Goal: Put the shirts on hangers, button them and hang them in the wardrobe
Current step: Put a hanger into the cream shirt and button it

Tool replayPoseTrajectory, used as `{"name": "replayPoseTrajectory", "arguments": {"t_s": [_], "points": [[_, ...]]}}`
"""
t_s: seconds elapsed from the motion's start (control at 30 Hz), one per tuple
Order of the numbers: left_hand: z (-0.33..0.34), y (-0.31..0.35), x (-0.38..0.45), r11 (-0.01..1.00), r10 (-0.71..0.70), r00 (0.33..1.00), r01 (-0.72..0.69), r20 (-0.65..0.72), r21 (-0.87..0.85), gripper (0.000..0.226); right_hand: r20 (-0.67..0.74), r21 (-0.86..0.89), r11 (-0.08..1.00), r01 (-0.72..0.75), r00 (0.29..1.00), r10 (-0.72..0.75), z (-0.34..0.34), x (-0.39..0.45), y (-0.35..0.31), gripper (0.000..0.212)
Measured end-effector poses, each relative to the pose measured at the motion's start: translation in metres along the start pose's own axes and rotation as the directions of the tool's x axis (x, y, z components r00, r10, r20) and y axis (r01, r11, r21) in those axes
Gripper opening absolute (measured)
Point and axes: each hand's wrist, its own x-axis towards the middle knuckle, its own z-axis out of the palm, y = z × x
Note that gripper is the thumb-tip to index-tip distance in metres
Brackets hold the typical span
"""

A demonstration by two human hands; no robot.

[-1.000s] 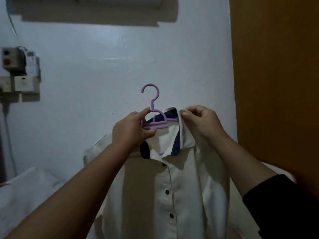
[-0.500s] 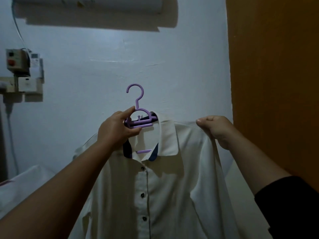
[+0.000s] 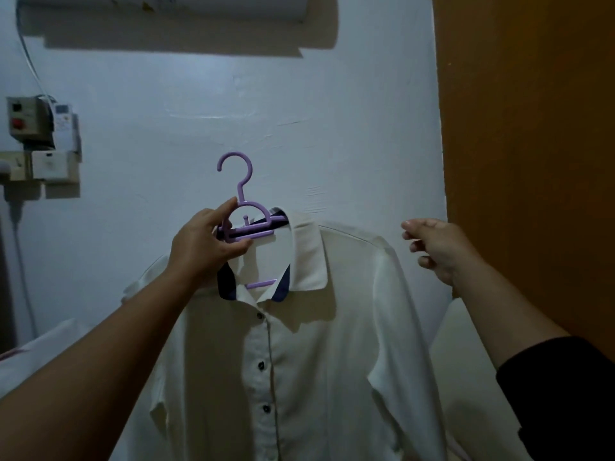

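While your left hand (image 3: pixel 206 242) grips the purple hanger (image 3: pixel 244 224) carrying the white shirt (image 3: pixel 319 361), your right hand (image 3: pixel 436 247) hovers just beside its shoulder, fingers loosely curled, holding nothing.

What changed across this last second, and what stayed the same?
The right hand let go of the white shirt: it went from the collar out to the shoulder, then released and now hovers beside it. The left hand still grips the purple hanger, shirt hanging on it.

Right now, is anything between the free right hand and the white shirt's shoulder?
Nothing visible: the right hand hangs open beside the white button-up shirt, bare wall between them. The left hand grips the purple plastic hanger.
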Motion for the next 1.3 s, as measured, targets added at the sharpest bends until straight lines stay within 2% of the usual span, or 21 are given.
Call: {"name": "replayPoseTrajectory", "arguments": {"t_s": [0.1, 0.17, 0.23, 0.33, 0.4, 0.47, 0.53, 0.57, 0.63, 0.73, 0.83, 0.93, 1.0, 1.13, 1.2, 1.3], "points": [[0.002, -0.005, 0.0, 1.0, -0.008, 1.0, 0.008, 0.003, 0.008, 0.071, 0.231, -0.204, 0.978, 0.05, 0.973, -0.002, 0.003, -0.005, -0.002, 0.01], [0.004, -0.006, 0.0, 1.0, -0.01, 1.0, 0.01, -0.001, 0.008, 0.072, 0.297, -0.273, 0.959, 0.081, 0.955, 0.003, 0.013, -0.01, -0.002, 0.015], [0.005, -0.007, 0.001, 1.0, -0.006, 1.0, 0.006, -0.003, 0.011, 0.071, 0.221, -0.232, 0.968, 0.096, 0.974, -0.044, 0.02, -0.009, 0.002, 0.015], [0.004, -0.009, 0.003, 0.999, 0.016, 1.0, -0.015, -0.013, 0.038, 0.07, 0.046, -0.03, 0.998, 0.056, 0.997, -0.055, 0.021, -0.001, 0.007, 0.003], [0.005, -0.008, 0.004, 0.998, 0.031, 0.999, -0.03, -0.021, 0.054, 0.069, 0.019, 0.046, 0.998, 0.032, 0.999, -0.033, 0.024, 0.003, 0.009, 0.006], [0.007, -0.005, 0.005, 0.997, 0.042, 0.999, -0.04, -0.029, 0.067, 0.069, 0.021, -0.018, 0.999, 0.051, 0.998, -0.051, 0.03, 0.003, 0.012, 0.011], [0.011, -0.001, 0.006, 0.997, 0.044, 0.998, -0.041, -0.038, 0.066, 0.071, -0.021, -0.154, 0.977, 0.148, 0.988, -0.153, 0.037, 0.005, 0.012, 0.021], [0.012, 0.002, 0.006, 0.997, 0.036, 0.998, -0.034, -0.043, 0.065, 0.071, -0.042, -0.23, 0.946, 0.23, 0.968, -0.245, 0.042, 0.005, 0.01, 0.026], [0.017, 0.007, 0.007, 0.997, 0.032, 0.998, -0.028, -0.058, 0.074, 0.071, -0.035, -0.414, 0.81, 0.416, 0.882, -0.47, 0.056, 0.002, 0.002, 0.033], [0.025, 0.018, 0.008, 0.993, 0.066, 0.995, -0.058, -0.073, 0.102, 0.07, 0.144, -0.606, 0.516, 0.606, 0.721, -0.678, 0.088, -0.01, -0.014, 0.051], [0.033, 0.026, 0.007, 0.986, 0.112, 0.991, -0.101, -0.077, 0.135, 0.072, 0.356, -0.713, 0.251, 0.655, 0.646, -0.676, 0.117, -0.015, -0.027, 0.074], [0.037, 0.032, 0.006, 0.98, 0.146, 0.987, -0.135, -0.071, 0.149, 0.076, 0.46, -0.774, 0.069, 0.63, 0.634, -0.622, 0.136, -0.01, -0.032, 0.083], [0.036, 0.032, 0.006, 0.982, 0.146, 0.987, -0.138, -0.062, 0.128, 0.076, 0.482, -0.783, -0.001, 0.622, 0.605, -0.634, 0.144, -0.007, -0.031, 0.078], [0.027, 0.021, 0.001, 0.989, 0.121, 0.992, -0.119, -0.024, 0.093, 0.075, 0.511, -0.766, -0.075, 0.638, 0.535, -0.672, 0.154, -0.01, -0.023, 0.067], [0.018, 0.017, -0.006, 0.986, 0.13, 0.991, -0.13, 0.001, 0.105, 0.073, 0.52, -0.75, -0.073, 0.658, 0.517, -0.68, 0.157, -0.012, -0.02, 0.065], [0.0, 0.015, -0.016, 0.978, 0.151, 0.988, -0.155, 0.043, 0.137, 0.071, 0.512, -0.728, 0.0, 0.686, 0.543, -0.666, 0.16, -0.012, -0.018, 0.065]]}}
